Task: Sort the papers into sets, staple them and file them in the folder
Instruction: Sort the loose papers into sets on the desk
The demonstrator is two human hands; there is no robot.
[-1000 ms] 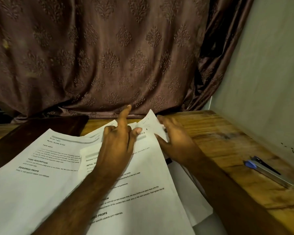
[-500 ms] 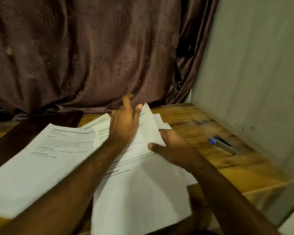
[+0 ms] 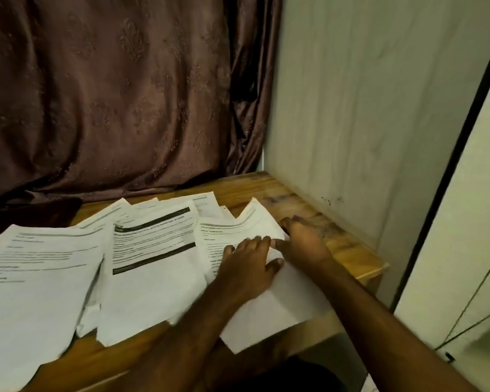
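So the papers [image 3: 150,281] are all white with blurry black print, and the middle sheet [image 3: 153,250] has thick black header bars across it. The table [image 3: 348,244] is warm honey-brown wood with darker grain streaks. Behind it, the curtain [image 3: 111,94] is shiny brown-mauve with a faint damask motif. The wall [image 3: 379,108] is a pale greenish-cream.

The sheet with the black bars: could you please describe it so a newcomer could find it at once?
On the wooden table, printed papers lie fanned out. The middle sheet lies between the left sheet and the right sheet, where both hands rest. It alone carries thick black bands across its text.
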